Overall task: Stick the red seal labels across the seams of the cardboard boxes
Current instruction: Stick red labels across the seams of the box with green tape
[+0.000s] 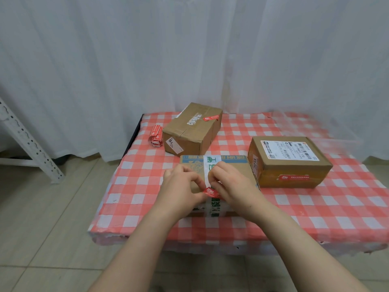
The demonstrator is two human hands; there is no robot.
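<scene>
Red-and-white checked cloth covers the low table in front of me, with a white curtain hanging behind it and pale floor tiles below. Off to the left a perforated white metal rack leg slants against the curtain.

Three cardboard boxes sit on the cloth. At the back left is the plain brown box, with one red seal on its top near the far edge. Just beside its left end lies the folded bundle of spare red labels, well apart from my hands. On the right stands the box with the white shipping label, and a red seal runs along its front face.

Right under my hands is the printed box, with a white-and-green tape strip running down its middle. My forearms and knuckles hide most of its top and front.

Now the red seal label: it sits between my two hands, at the near top edge of this box, right over the tape strip. My left hand pinches its left end, fingers curled in. My right hand has its fingers curled down onto the right end, covering that part. Whether the label is stuck down, I can't tell.
</scene>
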